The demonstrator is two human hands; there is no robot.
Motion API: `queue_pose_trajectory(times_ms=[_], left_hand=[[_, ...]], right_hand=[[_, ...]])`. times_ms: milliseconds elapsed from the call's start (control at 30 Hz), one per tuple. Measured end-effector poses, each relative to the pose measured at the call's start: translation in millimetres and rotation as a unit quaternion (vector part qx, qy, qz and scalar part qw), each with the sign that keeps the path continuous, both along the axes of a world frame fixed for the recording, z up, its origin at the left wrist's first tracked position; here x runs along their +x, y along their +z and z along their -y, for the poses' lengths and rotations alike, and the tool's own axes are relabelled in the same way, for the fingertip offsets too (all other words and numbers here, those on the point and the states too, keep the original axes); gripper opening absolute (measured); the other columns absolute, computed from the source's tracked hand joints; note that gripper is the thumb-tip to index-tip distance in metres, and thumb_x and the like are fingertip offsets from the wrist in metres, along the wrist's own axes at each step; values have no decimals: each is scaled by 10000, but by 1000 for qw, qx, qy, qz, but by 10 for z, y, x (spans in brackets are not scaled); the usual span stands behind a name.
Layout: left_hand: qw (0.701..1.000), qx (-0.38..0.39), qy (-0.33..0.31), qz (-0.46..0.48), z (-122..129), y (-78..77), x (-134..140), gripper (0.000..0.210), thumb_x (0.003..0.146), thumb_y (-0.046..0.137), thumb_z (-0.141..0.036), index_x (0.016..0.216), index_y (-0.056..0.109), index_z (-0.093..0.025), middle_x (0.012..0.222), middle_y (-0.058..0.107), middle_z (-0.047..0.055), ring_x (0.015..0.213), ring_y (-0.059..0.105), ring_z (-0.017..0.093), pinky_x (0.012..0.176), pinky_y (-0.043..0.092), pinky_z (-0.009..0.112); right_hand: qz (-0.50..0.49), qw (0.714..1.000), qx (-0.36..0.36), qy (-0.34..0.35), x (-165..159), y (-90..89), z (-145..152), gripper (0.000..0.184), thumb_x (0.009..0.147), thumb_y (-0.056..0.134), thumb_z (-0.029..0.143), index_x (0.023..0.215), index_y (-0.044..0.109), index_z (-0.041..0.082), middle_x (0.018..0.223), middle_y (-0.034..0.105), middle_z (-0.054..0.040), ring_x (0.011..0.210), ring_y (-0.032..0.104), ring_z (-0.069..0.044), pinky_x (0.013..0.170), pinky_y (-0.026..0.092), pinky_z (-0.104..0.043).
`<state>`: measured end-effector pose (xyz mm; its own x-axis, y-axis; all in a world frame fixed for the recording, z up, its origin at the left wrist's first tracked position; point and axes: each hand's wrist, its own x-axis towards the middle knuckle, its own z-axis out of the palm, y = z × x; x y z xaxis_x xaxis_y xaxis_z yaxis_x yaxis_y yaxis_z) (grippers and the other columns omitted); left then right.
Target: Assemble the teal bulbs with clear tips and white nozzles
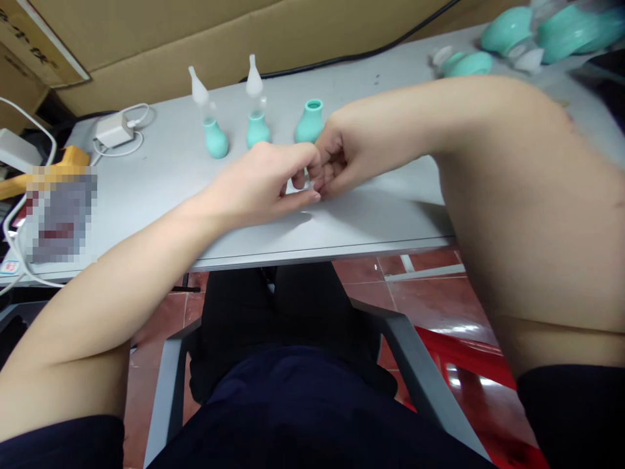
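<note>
My left hand (273,179) and my right hand (349,156) meet over the middle of the table, fingertips closed together. Between them shows a bit of a small clear or whitish piece, mostly hidden by the fingers. Just behind my right hand stands an open-necked teal rubber bulb (310,124), upright. Farther left are two nasal aspirators, each a teal bulb with a clear middle and a white pointed tip: the nearer one (257,127) stands behind my left hand, while the other aspirator (215,138) leans slightly.
Several teal bulbs with clear parts (508,32) lie at the back right. A white charger (114,129) with its cable sits at the back left, near a yellow object (73,158). Cardboard (161,45) borders the grey table (381,228) behind, with a black cable (336,62) along it.
</note>
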<state>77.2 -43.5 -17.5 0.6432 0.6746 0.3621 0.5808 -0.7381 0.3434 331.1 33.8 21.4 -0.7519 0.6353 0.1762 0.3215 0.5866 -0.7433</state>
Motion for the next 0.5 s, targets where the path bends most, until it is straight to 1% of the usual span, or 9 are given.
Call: queue_pose_trajectory(times_ms=[100, 167, 200, 267, 333, 367, 400, 467, 500], left_hand=[[999, -13, -21, 33, -17, -47, 62, 182, 1063, 806, -92, 1138, 804, -257, 1110, 913, 37, 1063, 912, 257, 951, 697, 373], [996, -47, -29, 74, -23, -66, 86, 227, 1018, 799, -38, 1100, 805, -250, 1091, 913, 34, 1047, 905, 243, 960, 704, 366], [992, -72, -28, 100, -24, -64, 88, 234, 1002, 806, -26, 1085, 809, -245, 1072, 909, 33, 1027, 898, 235, 962, 710, 366], [980, -128, -17, 153, -22, -32, 67, 187, 1005, 843, -56, 1056, 818, -235, 1011, 888, 36, 975, 884, 231, 943, 728, 376], [963, -178, 10, 200, -23, 39, 10, 105, 1035, 900, -154, 1039, 827, -231, 966, 872, 47, 937, 886, 246, 920, 757, 410], [955, -193, 23, 226, -28, 83, -28, 100, 1037, 926, -211, 1026, 829, -234, 960, 873, 54, 924, 892, 256, 915, 772, 434], [946, -199, 31, 256, -38, 127, -70, 123, 1025, 949, -263, 1010, 829, -243, 967, 883, 60, 916, 900, 267, 914, 785, 458], [927, -191, 34, 322, -81, 199, -158, 175, 965, 994, -334, 994, 832, -274, 1013, 916, 65, 943, 927, 291, 946, 806, 507], [918, -182, 31, 350, -114, 221, -199, 209, 930, 1022, -366, 1000, 839, -295, 1031, 928, 57, 975, 940, 305, 970, 812, 528]], right_hand=[[12, 1000, 1, 8, -44, 4, 12, 270, 1128, 1039, 417, 1161, 919, 177, 1026, 864, 7, 1112, 831, -193, 1037, 650, -254], [51, 998, 2, 28, -17, 22, 0, 225, 1142, 1025, 368, 1193, 934, 169, 1030, 871, 9, 1095, 824, -186, 1027, 633, -243], [87, 995, 5, 42, 7, 46, -8, 176, 1132, 1026, 311, 1186, 947, 162, 1003, 871, 13, 1048, 815, -173, 998, 622, -231], [174, 983, 16, 61, 59, 127, -19, 57, 1086, 1011, 136, 1129, 978, 154, 895, 853, 32, 863, 764, -125, 861, 582, -199], [209, 976, 28, 57, 92, 233, -3, 194, 1016, 990, -43, 1028, 999, 150, 774, 821, 51, 669, 678, -69, 682, 506, -163], [192, 980, 26, 50, 96, 282, 18, 260, 981, 987, -113, 982, 1001, 147, 736, 813, 53, 608, 656, -50, 615, 476, -145], [152, 987, 18, 42, 89, 321, 49, 311, 952, 984, -170, 952, 1001, 140, 720, 818, 49, 581, 668, -39, 576, 470, -121], [23, 1000, -12, 17, 42, 361, 130, 390, 909, 948, -269, 914, 991, 119, 722, 838, 32, 596, 743, -44, 577, 523, -68], [-49, 998, -29, -3, 5, 359, 172, 422, 906, 913, -307, 900, 980, 110, 728, 847, 26, 616, 776, -54, 601, 567, -58]])
